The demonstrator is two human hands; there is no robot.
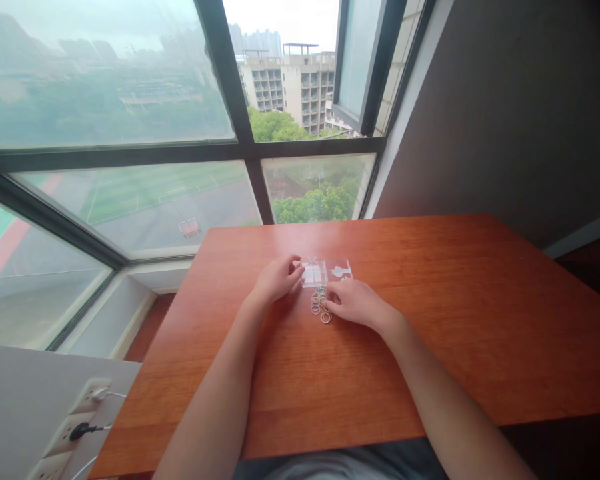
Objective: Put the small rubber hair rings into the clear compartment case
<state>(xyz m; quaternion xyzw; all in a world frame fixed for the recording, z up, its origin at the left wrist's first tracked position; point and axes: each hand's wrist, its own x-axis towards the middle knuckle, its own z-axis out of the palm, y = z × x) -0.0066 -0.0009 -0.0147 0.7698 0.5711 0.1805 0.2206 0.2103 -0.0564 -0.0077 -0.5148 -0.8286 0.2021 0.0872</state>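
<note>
A clear plastic box (313,273) lies on the table with its lid (339,269) folded open to the right. My left hand (279,277) has its fingers curled around the box's left edge. Just in front of the box is a small pile of pale, thin rings (315,304), several overlapping. One separate ring (326,318) lies nearest to me. My right hand (354,302) reaches over the pile from the right, thumb and fingers drawn together at the rings. Whether a ring is between these fingertips is too small to tell.
The wooden table (460,320) extends far to the right of my hands. Beyond its back edge stands a dark window frame (180,155), with one pane (360,67) swung outward. Wall sockets (73,430) with plugs and cables are below the table's left side.
</note>
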